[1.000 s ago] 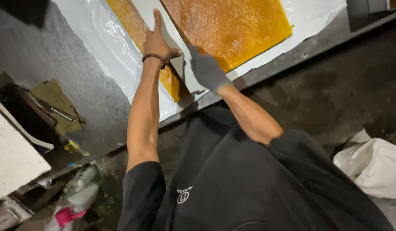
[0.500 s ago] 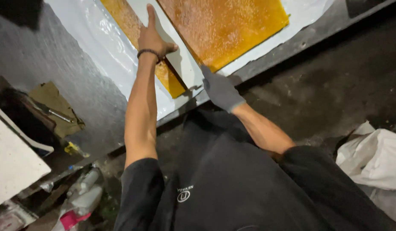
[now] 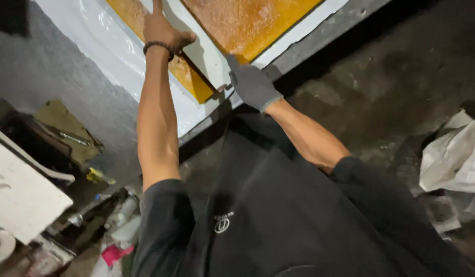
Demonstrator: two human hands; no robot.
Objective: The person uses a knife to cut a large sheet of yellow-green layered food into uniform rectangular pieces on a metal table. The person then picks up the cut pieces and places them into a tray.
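We see a white sheet (image 3: 119,56) at twelve o'clock bearing two orange slabs, the wide one (image 3: 247,20) and a narrow strip (image 3: 188,77), our bare left hand (image 3: 163,31) pressed flat on the strip, our gloved right hand (image 3: 253,84) closed around a small tool (image 3: 224,88) at the strip's near corner.

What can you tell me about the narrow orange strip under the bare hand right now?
The narrow orange strip is a flat, amber-orange sheet with a grainy, slightly mottled surface, lying on white plastic sheeting. It runs diagonally and is cut off by the top edge. Its near end forms a squared corner. A white gap separates it from the wider orange slab. The bare left hand presses flat on it; the gloved right hand sits just beyond its near corner, contact unclear.
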